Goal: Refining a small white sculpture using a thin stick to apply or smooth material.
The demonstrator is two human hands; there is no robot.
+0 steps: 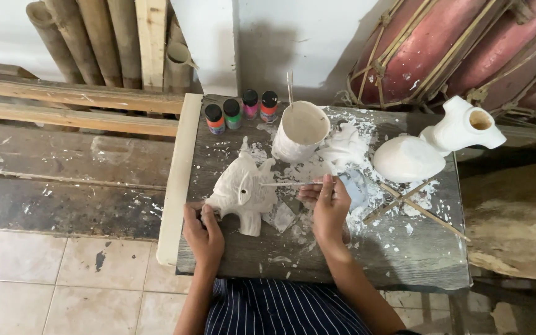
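Note:
A white plaster fish figure (pixel 243 189) lies on a dark wooden board (pixel 367 254) in front of me. My left hand (pixel 203 229) grips its lower left edge. My right hand (pixel 329 208) holds a thin white-coated brush (pixel 283 183) that points left, its tip touching the fish's right side. A white cup (pixel 301 131) with a stick standing in it sits just behind the fish.
Several small paint bottles (pixel 242 110) with black caps stand at the board's back left. A white plaster vessel (pixel 432 146) lies at the right, crossed wooden sticks (pixel 414 205) beside it. White plaster flakes cover the board's middle. Bamboo poles, planks and red drums surround it.

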